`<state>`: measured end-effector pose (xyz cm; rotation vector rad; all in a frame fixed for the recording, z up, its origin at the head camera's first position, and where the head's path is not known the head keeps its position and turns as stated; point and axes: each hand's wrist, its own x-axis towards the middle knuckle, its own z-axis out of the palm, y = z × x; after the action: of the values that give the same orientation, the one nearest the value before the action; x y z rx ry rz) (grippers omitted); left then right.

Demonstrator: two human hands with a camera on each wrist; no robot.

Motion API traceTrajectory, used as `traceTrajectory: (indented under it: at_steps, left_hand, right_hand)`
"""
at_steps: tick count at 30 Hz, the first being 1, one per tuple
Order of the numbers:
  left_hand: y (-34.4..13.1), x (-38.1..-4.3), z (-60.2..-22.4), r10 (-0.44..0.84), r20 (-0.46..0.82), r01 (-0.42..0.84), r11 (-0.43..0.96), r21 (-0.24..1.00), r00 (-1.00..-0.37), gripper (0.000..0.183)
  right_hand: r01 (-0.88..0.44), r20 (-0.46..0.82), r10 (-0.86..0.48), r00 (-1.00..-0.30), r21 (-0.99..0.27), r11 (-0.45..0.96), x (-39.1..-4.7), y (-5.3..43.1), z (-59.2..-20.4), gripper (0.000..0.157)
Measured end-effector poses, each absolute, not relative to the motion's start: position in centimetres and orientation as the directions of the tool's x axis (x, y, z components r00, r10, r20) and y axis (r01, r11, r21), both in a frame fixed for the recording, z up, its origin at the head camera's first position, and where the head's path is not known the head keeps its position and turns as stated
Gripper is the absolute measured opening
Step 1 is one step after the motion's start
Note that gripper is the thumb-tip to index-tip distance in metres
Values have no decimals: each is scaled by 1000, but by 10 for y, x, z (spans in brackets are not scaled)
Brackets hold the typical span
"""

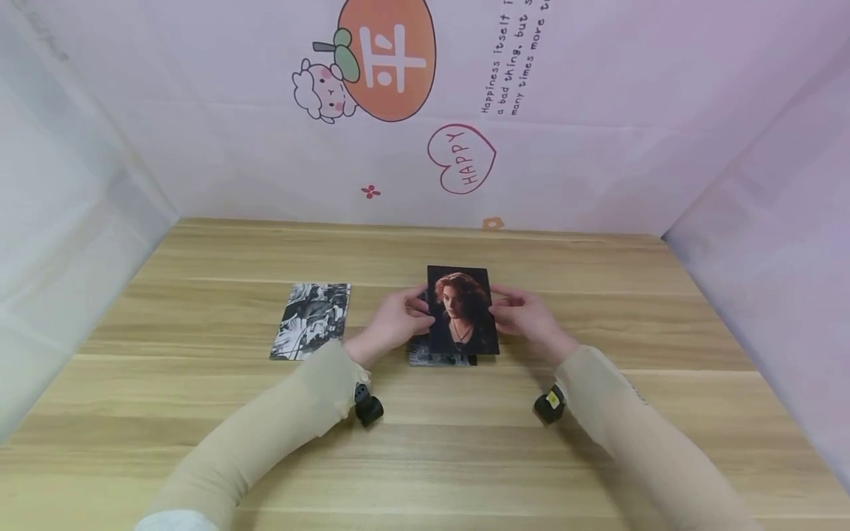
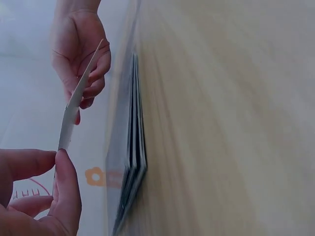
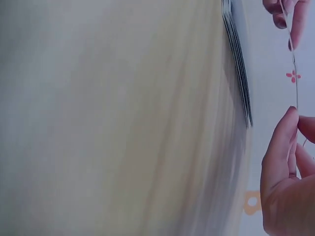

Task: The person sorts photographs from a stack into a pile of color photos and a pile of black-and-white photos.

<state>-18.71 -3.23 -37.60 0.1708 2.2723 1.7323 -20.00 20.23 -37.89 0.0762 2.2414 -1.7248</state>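
A dark photo card (image 1: 461, 313) with a portrait of a person with long wavy hair is held up by both hands. The left hand (image 1: 393, 321) pinches its left edge between thumb and fingers. At the right edge, the right hand (image 1: 527, 318) pinches it the same way. Edge-on, the thin card (image 2: 73, 110) shows slightly bent in the left wrist view, raised off the table. Below and partly hidden by it lies a stack of black-and-white cards (image 1: 441, 361); the right wrist view shows the edges of several stacked cards (image 3: 238, 69).
To the left, a black-and-white picture card (image 1: 312, 321) lies on the wooden table (image 1: 425, 472). Pale printed cloth (image 1: 598, 169) walls in the table at the back and both sides. A small black camera (image 1: 368, 406) sits on the left wrist, another (image 1: 550, 405) on the right.
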Motion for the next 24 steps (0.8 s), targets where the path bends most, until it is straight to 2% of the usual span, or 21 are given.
traceTrajectory:
  at_steps: [10,15,20,22,24]
  left_hand:
    - [2,-186,-373,329,-150,-67,249,966,-932,69]
    - [20,-189,-374,368,-166,-79,240,968,-915,71]
    - [37,-193,-377,404,-196,-122,201,972,-893,73]
    - [45,-195,-379,410,-197,-135,176,975,-891,73]
    - [53,-196,-381,406,-195,-142,158,977,-893,73]
  right_hand:
    - [157,-229,-156,-961,-914,373,-192,240,-367,55]
    - [133,-195,-171,-966,-938,319,-190,262,-368,55]
    - [156,-217,-167,-962,-935,319,-189,279,-370,58]
    - [166,-235,-158,-959,-918,359,-190,285,-371,61]
    - [168,-235,-176,-956,-930,328,-192,294,-374,59]
